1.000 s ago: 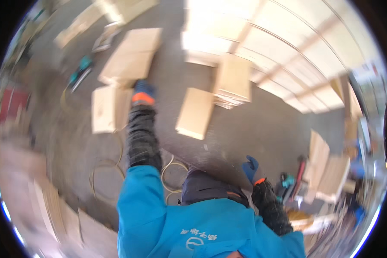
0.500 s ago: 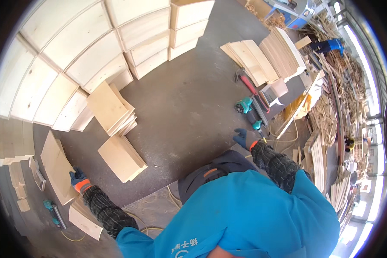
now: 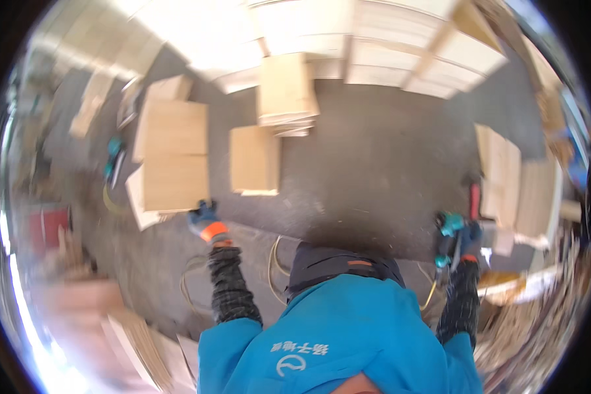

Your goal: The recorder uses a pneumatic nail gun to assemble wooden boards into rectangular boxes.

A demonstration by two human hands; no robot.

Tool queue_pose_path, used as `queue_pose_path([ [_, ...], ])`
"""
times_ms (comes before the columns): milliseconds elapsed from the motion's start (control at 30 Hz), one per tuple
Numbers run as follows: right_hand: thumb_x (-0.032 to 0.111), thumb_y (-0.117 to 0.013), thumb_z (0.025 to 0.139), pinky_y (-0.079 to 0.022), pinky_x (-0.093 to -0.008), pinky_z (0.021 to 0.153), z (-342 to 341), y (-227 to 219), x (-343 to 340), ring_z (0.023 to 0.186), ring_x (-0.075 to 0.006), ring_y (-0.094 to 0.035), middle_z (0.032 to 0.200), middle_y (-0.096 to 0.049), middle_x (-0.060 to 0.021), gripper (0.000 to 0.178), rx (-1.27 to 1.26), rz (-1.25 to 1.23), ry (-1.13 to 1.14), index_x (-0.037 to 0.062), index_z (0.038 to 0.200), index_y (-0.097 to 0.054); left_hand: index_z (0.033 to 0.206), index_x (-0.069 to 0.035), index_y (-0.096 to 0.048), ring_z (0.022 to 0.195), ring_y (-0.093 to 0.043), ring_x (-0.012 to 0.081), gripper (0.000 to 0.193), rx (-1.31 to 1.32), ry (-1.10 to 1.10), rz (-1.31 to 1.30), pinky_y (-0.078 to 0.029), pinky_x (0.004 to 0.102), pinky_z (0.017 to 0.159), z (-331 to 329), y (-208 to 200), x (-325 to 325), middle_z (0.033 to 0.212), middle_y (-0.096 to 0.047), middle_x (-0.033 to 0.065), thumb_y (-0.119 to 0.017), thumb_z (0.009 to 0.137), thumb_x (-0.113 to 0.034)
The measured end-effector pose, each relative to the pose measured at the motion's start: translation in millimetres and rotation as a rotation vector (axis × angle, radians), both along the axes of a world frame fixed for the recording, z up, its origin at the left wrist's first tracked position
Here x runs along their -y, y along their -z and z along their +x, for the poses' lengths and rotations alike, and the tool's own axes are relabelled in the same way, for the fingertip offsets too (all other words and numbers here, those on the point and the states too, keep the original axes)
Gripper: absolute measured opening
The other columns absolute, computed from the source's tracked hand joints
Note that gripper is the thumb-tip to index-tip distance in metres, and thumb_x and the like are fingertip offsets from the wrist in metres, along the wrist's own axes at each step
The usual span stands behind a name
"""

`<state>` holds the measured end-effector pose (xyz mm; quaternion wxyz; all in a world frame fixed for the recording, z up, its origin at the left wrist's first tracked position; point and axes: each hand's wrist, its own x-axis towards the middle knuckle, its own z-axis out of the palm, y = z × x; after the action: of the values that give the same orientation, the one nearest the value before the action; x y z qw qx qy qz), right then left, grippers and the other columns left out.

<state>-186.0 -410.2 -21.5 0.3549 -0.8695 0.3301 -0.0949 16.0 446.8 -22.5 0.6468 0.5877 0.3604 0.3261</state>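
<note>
My left hand (image 3: 205,218), in a dark blue glove with an orange cuff, is closed at the lower right corner of a flat wooden panel (image 3: 176,131). A line crosses that panel at mid-height; whether it is one board or two I cannot tell. Behind it are another pale panel (image 3: 171,87) and a lower white-edged board (image 3: 138,190). My right hand (image 3: 469,238), gloved alike, lies against a teal and black nail gun (image 3: 448,224) on the dark grey surface. Motion blur hides how its fingers sit on the gun. A yellow hose (image 3: 431,294) runs from the gun.
Two board stacks (image 3: 255,161) (image 3: 285,88) stand between my hands. Stacked wooden boxes (image 3: 381,56) line the far side. A red tool (image 3: 474,200) and board piles (image 3: 499,171) lie beyond my right hand. Another teal tool (image 3: 115,151) lies at left; scrap wood (image 3: 532,328) fills the lower right.
My view has turned left. The right hand has moved outward onto the nail gun. My left hand stays at the wooden panel, which now shows its face squarely, in front of the other boards.
</note>
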Motion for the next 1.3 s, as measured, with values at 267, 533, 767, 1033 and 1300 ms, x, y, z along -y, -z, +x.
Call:
queue_pose_path([
  [267, 0.040, -0.077, 0.096, -0.049, -0.0452, 0.115, 51.5, 34.4, 88.9, 0.138, -0.0411, -0.061, 0.151, -0.060, -0.0311, 0.081, -0.244, -0.507, -0.036, -0.0059, 0.156, -0.049, 0.131, 0.007, -0.060, 0.086, -0.073, 0.0249, 0.027, -0.075, -0.171, 0.073, -0.069, 0.0390, 0.073, -118.1, 5.4, 48.0, 0.115, -0.071, 0.0170, -0.065, 0.105, -0.001],
  [533, 0.054, -0.078, 0.090, -0.039, -0.0477, 0.126, 93.6, 33.1, 135.9, 0.150, -0.0431, -0.048, 0.160, -0.051, -0.0304, 0.095, -0.386, -0.579, 0.011, -0.0057, 0.158, -0.047, 0.131, 0.005, -0.063, 0.082, -0.075, 0.0346, 0.027, -0.056, -0.030, -0.313, -0.070, 0.0524, 0.078, -128.3, 50.2, 67.7, 0.109, -0.073, 0.0192, -0.065, 0.107, -0.008],
  [767, 0.051, -0.073, 0.095, -0.043, -0.0510, 0.122, 87.0, 42.6, 132.0, 0.146, -0.0467, -0.052, 0.158, -0.052, -0.0314, 0.089, -0.488, -0.696, 0.001, -0.0060, 0.158, -0.047, 0.131, 0.000, -0.062, 0.099, -0.074, 0.0384, 0.025, -0.084, 0.023, -0.749, -0.066, 0.0614, 0.088, -155.2, 106.8, 12.2, 0.115, -0.071, 0.0210, -0.061, 0.110, -0.013],
  [1033, 0.044, -0.065, 0.099, -0.054, -0.0561, 0.106, 67.9, 45.2, 158.6, 0.130, -0.0473, -0.065, 0.142, -0.062, -0.0351, 0.075, -0.442, -0.761, -0.060, -0.0037, 0.155, -0.050, 0.148, 0.001, -0.057, 0.105, -0.072, 0.0291, 0.066, -0.713, 0.033, -0.242, -0.064, 0.0437, 0.078, -123.8, 79.0, 33.5, 0.128, -0.072, 0.0166, -0.086, 0.094, -0.025],
  [1300, 0.044, -0.050, 0.108, -0.058, -0.0568, 0.082, 89.8, -60.0, 136.0, 0.092, -0.0444, -0.076, 0.094, -0.076, -0.0271, 0.048, -0.091, -0.569, 0.077, 0.0043, 0.123, -0.072, 0.161, 0.000, -0.045, 0.156, -0.038, 0.0435, 0.103, -0.613, 0.287, 0.782, -0.033, 0.0494, 0.129, -38.3, -66.4, 103.6, 0.167, -0.040, 0.0301, -0.094, 0.081, -0.043],
])
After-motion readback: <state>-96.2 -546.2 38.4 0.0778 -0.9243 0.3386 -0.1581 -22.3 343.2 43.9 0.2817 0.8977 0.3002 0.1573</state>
